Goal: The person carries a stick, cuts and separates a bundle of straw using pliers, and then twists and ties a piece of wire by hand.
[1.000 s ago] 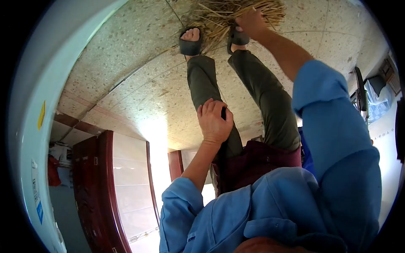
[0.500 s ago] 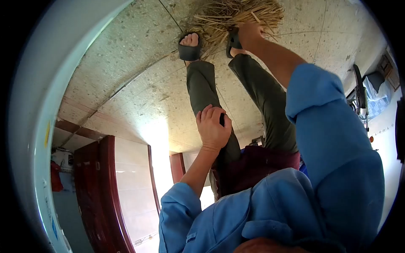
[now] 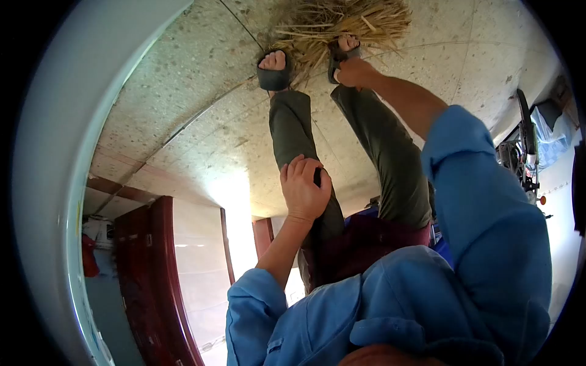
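Beside the right sandal (image 3: 343,56), the right hand (image 3: 354,72) is partly curled; I cannot tell whether it grips anything. The left hand (image 3: 304,190) rests loosely bent on the left leg (image 3: 292,122), a dark thing (image 3: 317,177) showing by its thumb, perhaps held. Straw (image 3: 348,23) lies on the floor (image 3: 183,91) by both feet (image 3: 272,60): loose stems underfoot could make a sandal slip if weight shifts forward.

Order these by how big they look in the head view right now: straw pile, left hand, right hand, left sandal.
1. Straw pile, largest even cut off by the picture's top
2. Left hand, helped by being nearer the camera
3. Right hand and left sandal: too alike to rank
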`<action>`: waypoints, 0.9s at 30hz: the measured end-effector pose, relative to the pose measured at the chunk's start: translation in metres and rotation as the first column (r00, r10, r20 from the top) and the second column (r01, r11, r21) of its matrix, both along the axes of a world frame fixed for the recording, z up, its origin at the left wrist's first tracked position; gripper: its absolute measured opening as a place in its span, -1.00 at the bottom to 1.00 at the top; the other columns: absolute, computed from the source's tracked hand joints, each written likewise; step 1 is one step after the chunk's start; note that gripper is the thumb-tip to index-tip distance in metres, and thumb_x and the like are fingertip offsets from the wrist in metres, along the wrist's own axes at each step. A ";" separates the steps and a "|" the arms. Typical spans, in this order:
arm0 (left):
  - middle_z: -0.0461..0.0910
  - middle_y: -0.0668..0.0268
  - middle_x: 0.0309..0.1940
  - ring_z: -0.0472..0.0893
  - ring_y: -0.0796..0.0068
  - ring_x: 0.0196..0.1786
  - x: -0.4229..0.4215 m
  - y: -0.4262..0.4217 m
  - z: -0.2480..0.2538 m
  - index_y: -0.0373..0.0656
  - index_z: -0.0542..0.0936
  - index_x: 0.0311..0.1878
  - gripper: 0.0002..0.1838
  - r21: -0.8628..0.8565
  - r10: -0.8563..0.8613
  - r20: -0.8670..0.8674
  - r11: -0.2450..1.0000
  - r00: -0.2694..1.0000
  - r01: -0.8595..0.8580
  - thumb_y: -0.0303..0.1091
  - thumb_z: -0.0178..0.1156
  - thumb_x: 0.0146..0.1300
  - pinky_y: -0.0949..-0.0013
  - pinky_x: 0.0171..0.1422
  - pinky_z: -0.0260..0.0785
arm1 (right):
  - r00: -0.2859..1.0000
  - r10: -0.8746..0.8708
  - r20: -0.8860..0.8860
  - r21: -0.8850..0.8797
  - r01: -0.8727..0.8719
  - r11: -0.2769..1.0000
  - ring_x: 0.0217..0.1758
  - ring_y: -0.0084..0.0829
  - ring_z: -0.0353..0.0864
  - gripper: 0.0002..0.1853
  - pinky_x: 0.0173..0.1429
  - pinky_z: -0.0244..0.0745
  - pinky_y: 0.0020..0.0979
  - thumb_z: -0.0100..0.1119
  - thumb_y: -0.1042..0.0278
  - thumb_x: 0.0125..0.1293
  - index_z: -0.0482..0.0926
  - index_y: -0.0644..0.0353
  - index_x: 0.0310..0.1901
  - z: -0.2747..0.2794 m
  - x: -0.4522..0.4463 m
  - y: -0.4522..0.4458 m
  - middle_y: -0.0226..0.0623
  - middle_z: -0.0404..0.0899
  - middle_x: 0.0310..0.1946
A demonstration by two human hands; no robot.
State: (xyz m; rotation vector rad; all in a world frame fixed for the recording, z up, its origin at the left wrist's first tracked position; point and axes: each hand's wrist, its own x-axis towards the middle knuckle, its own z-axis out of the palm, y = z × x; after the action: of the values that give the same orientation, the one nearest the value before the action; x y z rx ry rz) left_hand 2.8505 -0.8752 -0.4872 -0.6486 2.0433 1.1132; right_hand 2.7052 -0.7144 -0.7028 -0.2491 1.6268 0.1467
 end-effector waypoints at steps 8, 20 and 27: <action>0.52 0.25 -0.31 0.42 0.15 0.01 -0.009 0.002 0.005 -0.11 0.51 -0.39 -0.91 -0.027 -0.064 0.005 0.998 0.998 0.064 -0.39 0.08 0.00 0.15 0.13 0.14 | 0.651 -0.713 0.261 0.367 0.616 0.697 -0.75 -0.46 -0.20 -0.65 -0.65 -0.20 -0.35 -0.15 0.51 0.09 0.13 0.08 -0.81 -0.010 -0.019 -0.001 -0.41 -0.13 -0.80; 0.52 0.24 -0.32 0.44 0.17 -0.01 -0.019 0.007 0.004 -0.12 0.50 -0.38 -0.90 -0.033 -0.197 -0.006 0.980 0.980 0.196 -0.38 0.09 -0.01 0.17 0.10 0.18 | -0.522 -0.853 -0.009 0.486 0.743 -0.460 -0.68 -0.53 -0.23 -0.58 -0.59 -0.13 -0.41 -0.13 0.65 -0.09 -0.17 -0.02 -0.63 0.013 -0.023 -0.015 -0.45 -0.17 -0.68; 0.51 0.26 -0.29 0.45 0.18 -0.04 -0.015 0.004 0.002 -0.09 0.50 -0.38 -0.90 -0.113 -0.364 -0.040 0.927 0.931 0.358 -0.35 0.08 0.00 0.17 0.07 0.20 | 0.175 -0.913 0.370 0.274 0.918 0.287 -0.67 -0.48 -0.08 -0.72 -0.56 0.00 -0.23 -0.17 0.52 0.15 0.12 0.06 -0.67 -0.033 0.025 0.033 -0.32 0.11 -0.63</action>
State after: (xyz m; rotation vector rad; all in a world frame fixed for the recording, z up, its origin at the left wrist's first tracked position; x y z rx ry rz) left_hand 2.8359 -0.8711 -0.4849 -0.2705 2.1723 0.8223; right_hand 2.7298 -0.6816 -0.7354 0.7224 1.0154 -0.8487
